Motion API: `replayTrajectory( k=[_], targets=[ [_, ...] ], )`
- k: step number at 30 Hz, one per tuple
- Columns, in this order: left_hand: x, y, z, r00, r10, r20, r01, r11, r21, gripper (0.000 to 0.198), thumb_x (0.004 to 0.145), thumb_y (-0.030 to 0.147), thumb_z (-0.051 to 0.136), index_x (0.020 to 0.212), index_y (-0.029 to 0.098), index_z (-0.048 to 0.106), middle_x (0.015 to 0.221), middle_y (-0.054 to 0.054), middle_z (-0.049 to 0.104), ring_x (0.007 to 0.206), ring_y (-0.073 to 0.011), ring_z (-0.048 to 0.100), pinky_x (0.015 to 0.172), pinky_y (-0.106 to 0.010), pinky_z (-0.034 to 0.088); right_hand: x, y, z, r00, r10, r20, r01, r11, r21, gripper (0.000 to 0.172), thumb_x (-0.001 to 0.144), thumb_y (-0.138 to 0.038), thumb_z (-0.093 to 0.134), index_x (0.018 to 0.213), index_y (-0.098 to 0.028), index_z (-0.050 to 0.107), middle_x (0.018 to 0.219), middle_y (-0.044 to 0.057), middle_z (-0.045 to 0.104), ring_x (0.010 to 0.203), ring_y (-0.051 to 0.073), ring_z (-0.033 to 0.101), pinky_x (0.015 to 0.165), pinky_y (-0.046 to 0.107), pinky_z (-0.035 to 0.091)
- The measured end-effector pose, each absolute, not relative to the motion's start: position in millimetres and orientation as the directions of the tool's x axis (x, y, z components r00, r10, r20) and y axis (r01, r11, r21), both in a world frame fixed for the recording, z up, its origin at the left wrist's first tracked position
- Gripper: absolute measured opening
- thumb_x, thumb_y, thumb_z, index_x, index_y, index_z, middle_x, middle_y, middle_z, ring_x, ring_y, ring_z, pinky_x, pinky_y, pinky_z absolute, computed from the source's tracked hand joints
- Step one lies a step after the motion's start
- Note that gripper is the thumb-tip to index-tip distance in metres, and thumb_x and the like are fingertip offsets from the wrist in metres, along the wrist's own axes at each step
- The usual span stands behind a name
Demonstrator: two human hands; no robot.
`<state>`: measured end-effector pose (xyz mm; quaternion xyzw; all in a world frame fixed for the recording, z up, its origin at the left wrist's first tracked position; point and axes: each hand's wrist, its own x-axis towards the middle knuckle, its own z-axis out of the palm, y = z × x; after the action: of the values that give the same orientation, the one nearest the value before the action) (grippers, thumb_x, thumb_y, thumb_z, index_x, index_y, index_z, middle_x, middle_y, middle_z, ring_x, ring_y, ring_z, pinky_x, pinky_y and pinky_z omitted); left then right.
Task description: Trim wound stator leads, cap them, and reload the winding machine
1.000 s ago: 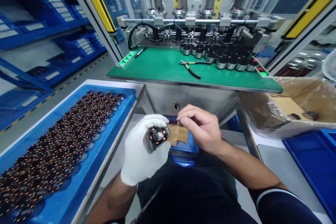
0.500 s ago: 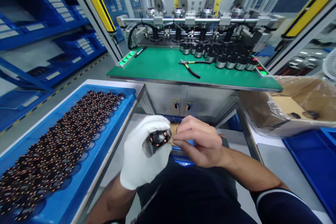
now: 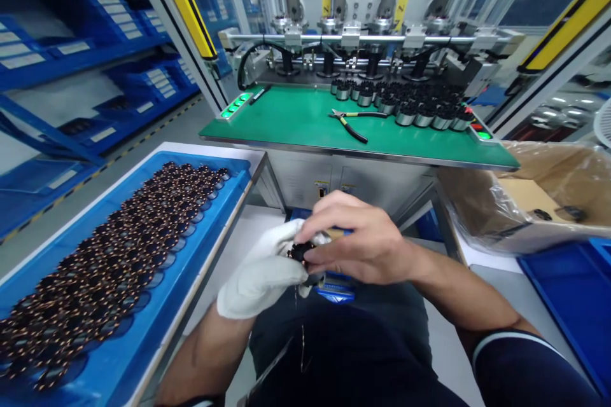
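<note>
My left hand (image 3: 265,273), in a white glove, is closed around a small motor stator (image 3: 299,252) with a black frame and copper windings. From the right, my bare right hand (image 3: 356,238) grips the same stator, its fingers and thumb covering much of it. A thin copper wire (image 3: 302,340) hangs below the hands in front of the dark shirt. To my left, a blue tray (image 3: 157,331) holds many wound stators (image 3: 119,254) in packed rows.
Ahead, a green work surface (image 3: 281,121) carries cutting pliers (image 3: 351,124), a black pen (image 3: 258,95) and a cluster of unwound stators (image 3: 405,116). Behind it stands a winding machine (image 3: 353,38). An open cardboard box (image 3: 501,216) lined with plastic and a blue bin (image 3: 568,292) are at right.
My right hand has moved left onto the stator, its fingers now on it instead of beside it. The stator has turned in my left hand, and a wire now dangles below.
</note>
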<state>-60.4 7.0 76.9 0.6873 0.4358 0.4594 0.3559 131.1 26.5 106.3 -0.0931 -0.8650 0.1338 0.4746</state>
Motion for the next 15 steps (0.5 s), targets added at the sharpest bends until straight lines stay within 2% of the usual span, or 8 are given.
replayTrajectory(
  k=[3, 5, 7, 11, 15],
  targets=[
    [-61, 3, 83, 0.279, 0.875, 0.395, 0.219, -0.458, 0.862, 0.022, 0.070, 0.028, 0.077, 0.088, 0.020, 0.068, 0.088, -0.007, 0.072, 0.081, -0.0244, 0.071, 0.074, -0.038, 0.061, 127, 7, 98, -0.366, 0.321, 0.874, 0.318, 0.925, -0.207, 0.008, 0.083, -0.016, 0.075, 0.087, -0.019, 0.069, 0.075, 0.003, 0.071, 0.068, 0.014, 0.063, 0.065, 0.031, 0.053],
    [-58, 0, 84, 0.215, 0.817, 0.535, 0.254, -0.576, 0.777, 0.024, 0.071, 0.018, 0.076, 0.093, 0.022, 0.065, 0.096, -0.005, 0.071, 0.090, -0.0215, 0.070, 0.083, -0.035, 0.060, 124, 0, 94, -0.308, 0.239, 0.921, 0.417, 0.904, -0.095, 0.011, 0.080, -0.011, 0.075, 0.084, -0.018, 0.068, 0.072, 0.002, 0.070, 0.063, 0.013, 0.061, 0.060, 0.031, 0.049],
    [-55, -3, 83, 0.124, 0.733, 0.669, 0.357, -0.662, 0.659, 0.031, 0.072, 0.012, 0.073, 0.098, 0.023, 0.061, 0.101, -0.005, 0.068, 0.098, -0.0209, 0.067, 0.090, -0.036, 0.057, 123, -3, 92, -0.298, 0.171, 0.939, 0.446, 0.895, -0.021, 0.012, 0.080, -0.008, 0.074, 0.083, -0.018, 0.068, 0.073, 0.003, 0.070, 0.065, 0.014, 0.062, 0.057, 0.032, 0.048],
    [-50, -7, 79, 0.077, 0.640, 0.764, 0.477, -0.697, 0.536, 0.035, 0.072, 0.011, 0.070, 0.103, 0.023, 0.057, 0.105, -0.005, 0.065, 0.100, -0.0227, 0.066, 0.091, -0.040, 0.056, 121, -3, 88, -0.291, 0.224, 0.930, 0.409, 0.908, -0.091, 0.016, 0.081, -0.007, 0.071, 0.091, -0.020, 0.069, 0.076, 0.003, 0.069, 0.069, 0.015, 0.064, 0.059, 0.032, 0.050],
    [-45, -9, 76, 0.038, 0.618, 0.785, 0.452, -0.712, 0.538, 0.043, 0.071, 0.009, 0.070, 0.110, 0.023, 0.056, 0.106, -0.004, 0.065, 0.101, -0.0211, 0.066, 0.090, -0.036, 0.058, 111, -4, 78, -0.183, 0.357, 0.916, 0.344, 0.896, -0.281, 0.015, 0.086, -0.011, 0.064, 0.099, -0.019, 0.066, 0.078, 0.005, 0.067, 0.071, 0.016, 0.064, 0.063, 0.031, 0.054]
  ],
)
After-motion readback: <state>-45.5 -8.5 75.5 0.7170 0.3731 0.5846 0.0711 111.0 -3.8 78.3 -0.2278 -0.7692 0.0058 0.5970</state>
